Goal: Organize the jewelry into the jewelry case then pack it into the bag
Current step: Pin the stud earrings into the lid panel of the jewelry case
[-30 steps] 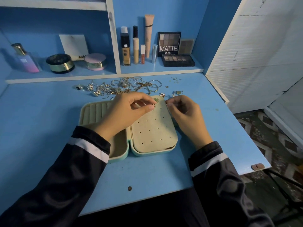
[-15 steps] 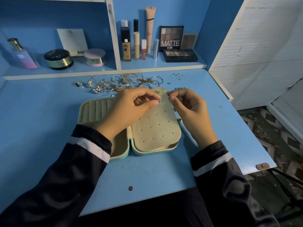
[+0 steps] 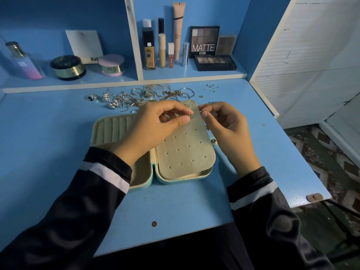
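The jewelry case point(image 3: 175, 181) lies open flat in the middle of the frame, mint shell with a cream lining. The perforated flap point(image 3: 185, 152) covers its right half. Both hands are up at the flap's top edge. The left hand point(image 3: 153, 125) pinches a tiny earring point(image 3: 190, 116) between thumb and forefinger, right at one of the upper holes. The right hand point(image 3: 226, 129) has its fingers curled and pinches the flap's top right corner, or maybe a little backing behind it, honestly too small to tell.

Biggest risk imo: that piece is minuscule and the light's dim. One slip and it drops under the flap or skitters off across the blue surface point(image 3: 58, 143). The right edge of that surface is close, with patterned floor below where you'd never find it. The flap also looks soft and tilted up at the top, so pushing a post through could buckle it, or miss the hole if the right hand lets go.

Above the case, the jewelry pile point(image 3: 144, 96) is a tangled mess of chains and hoops, so pulling one piece out could drag others along. Loose studs point(image 3: 211, 87) sit in the upper right near the edge, where a sleeve could sweep them off. No bag in view, so there's lots left to do.
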Tool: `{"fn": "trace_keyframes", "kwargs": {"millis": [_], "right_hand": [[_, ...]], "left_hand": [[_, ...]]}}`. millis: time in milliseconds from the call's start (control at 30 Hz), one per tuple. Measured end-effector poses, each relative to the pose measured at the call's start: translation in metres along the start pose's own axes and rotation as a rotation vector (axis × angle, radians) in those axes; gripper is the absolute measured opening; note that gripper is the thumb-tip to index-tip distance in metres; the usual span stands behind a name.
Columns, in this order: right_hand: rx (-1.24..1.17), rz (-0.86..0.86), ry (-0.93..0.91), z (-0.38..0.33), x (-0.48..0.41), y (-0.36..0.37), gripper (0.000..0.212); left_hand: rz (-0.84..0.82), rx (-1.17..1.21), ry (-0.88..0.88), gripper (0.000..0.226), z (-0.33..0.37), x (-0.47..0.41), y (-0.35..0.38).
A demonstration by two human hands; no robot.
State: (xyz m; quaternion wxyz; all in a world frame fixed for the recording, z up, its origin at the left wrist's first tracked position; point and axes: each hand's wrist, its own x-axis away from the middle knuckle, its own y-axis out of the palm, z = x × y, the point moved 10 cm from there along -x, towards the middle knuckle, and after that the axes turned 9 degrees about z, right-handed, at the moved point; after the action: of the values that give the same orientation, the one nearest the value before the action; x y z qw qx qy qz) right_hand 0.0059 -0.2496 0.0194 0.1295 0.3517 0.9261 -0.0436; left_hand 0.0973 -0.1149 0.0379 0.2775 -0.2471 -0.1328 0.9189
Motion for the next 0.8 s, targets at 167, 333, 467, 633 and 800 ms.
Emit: {"fn": "trace_keyframes", "kwargs": {"millis": [167,333,467,633,800], "right_hand": [[0.014,-0.004,-0.015,0.0,0.0,0.0,0.006],[0.001,-0.005,-0.012,-0.002,0.001,0.0,0.005],[-0.011,-0.005,-0.011,-0.004,0.001,0.001,0.006],[-0.022,-0.012,-0.018,-0.007,0.003,0.002,0.005],[-0.019,-0.007,-0.013,-0.007,0.003,0.001,0.006]], "left_hand": [[0.0,-0.019,0.011,0.014,0.002,0.001,0.001],[0.018,-0.047,0.02,0.014,0.002,0.002,0.0],[0.033,-0.065,0.042,0.014,0.004,0.003,-0.001],[0.061,-0.098,0.103,0.014,0.009,0.003,-0.002],[0.076,-0.129,0.14,0.014,0.011,0.004,-0.003]]}}
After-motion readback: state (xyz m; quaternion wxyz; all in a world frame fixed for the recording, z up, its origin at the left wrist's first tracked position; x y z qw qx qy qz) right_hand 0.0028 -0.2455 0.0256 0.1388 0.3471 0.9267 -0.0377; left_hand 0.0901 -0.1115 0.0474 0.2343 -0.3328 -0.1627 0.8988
